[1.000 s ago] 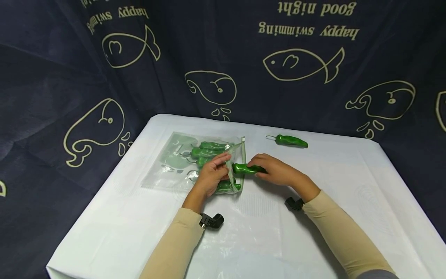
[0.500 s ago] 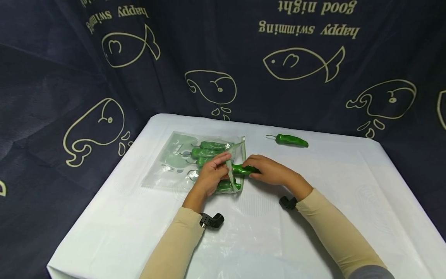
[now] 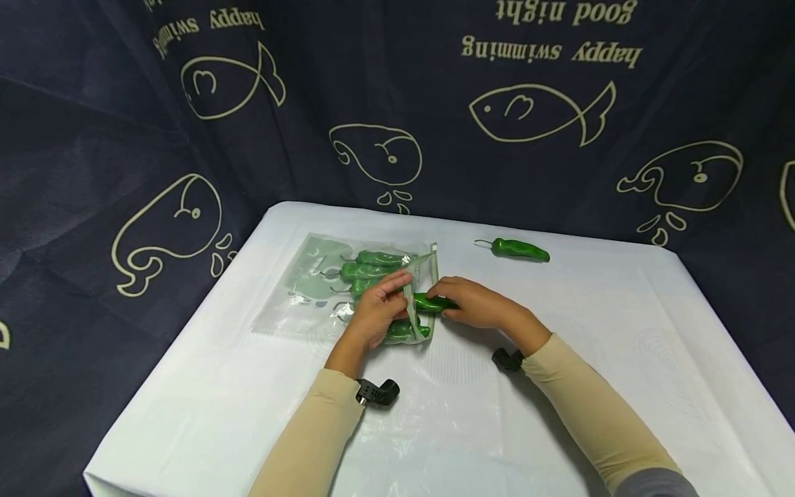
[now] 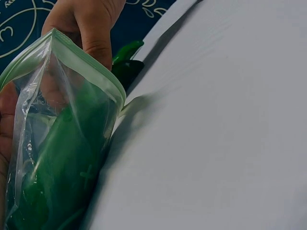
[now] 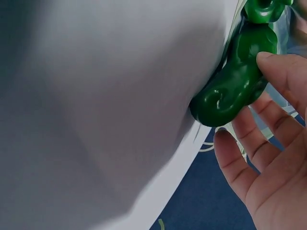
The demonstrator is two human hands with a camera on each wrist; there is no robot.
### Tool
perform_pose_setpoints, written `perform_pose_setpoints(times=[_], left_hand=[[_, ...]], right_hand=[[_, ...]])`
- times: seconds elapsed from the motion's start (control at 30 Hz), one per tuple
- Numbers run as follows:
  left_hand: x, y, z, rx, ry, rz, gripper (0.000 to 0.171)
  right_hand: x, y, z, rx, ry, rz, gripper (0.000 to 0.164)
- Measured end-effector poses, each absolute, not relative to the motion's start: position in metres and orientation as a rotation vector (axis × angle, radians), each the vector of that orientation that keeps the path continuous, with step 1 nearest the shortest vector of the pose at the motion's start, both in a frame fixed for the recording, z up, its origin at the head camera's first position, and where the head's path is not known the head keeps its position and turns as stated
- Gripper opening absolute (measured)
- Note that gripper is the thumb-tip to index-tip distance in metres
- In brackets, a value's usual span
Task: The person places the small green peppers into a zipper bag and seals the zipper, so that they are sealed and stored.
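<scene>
A clear zip bag (image 3: 273, 316) lies on the table in the head view, with several green peppers (image 3: 366, 272) inside it. My left hand (image 3: 375, 316) holds the upper edge of its mouth, which gapes toward the right. My right hand (image 3: 481, 304) pinches another green pepper (image 3: 427, 302) between thumb and fingers, one end of it inside the mouth. In the right wrist view the thumb presses that pepper (image 5: 230, 91) near its middle. The pale green zip strip (image 4: 88, 69) shows in the left wrist view, with pepper behind the film.
One loose green pepper (image 3: 520, 250) with a thin stem lies toward the back of the white-covered table (image 3: 621, 331). A dark cloth (image 3: 435, 172) printed with fish and whales hangs behind. A black wrist camera (image 3: 379, 393) sits on the left wrist.
My right hand has moved left with the pepper, pushing it farther into the bag's mouth. The left hand and the bag stay in place.
</scene>
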State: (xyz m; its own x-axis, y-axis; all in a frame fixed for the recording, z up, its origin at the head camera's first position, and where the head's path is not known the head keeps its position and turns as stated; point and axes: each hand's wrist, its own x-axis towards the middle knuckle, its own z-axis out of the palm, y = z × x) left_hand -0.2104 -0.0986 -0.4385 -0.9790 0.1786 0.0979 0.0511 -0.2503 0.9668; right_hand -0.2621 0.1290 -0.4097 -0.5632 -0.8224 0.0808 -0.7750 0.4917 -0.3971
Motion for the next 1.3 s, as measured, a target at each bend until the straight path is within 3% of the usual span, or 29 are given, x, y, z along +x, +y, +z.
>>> perform_pose_setpoints(times=[0.83,1.3], left_hand=[[-0.2124,-0.101,-0.4412,0.306,1.904,2.362,0.05],[-0.2124,-0.0985,-0.4413,0.287,1.9,2.394,0.05]], right_hand=[[-0.2644,0.1221,-0.4077,-1.397,2.512,-0.569,0.062],[-0.2663,0.119,-0.4079,-1.444,2.523,-0.65,0.049]])
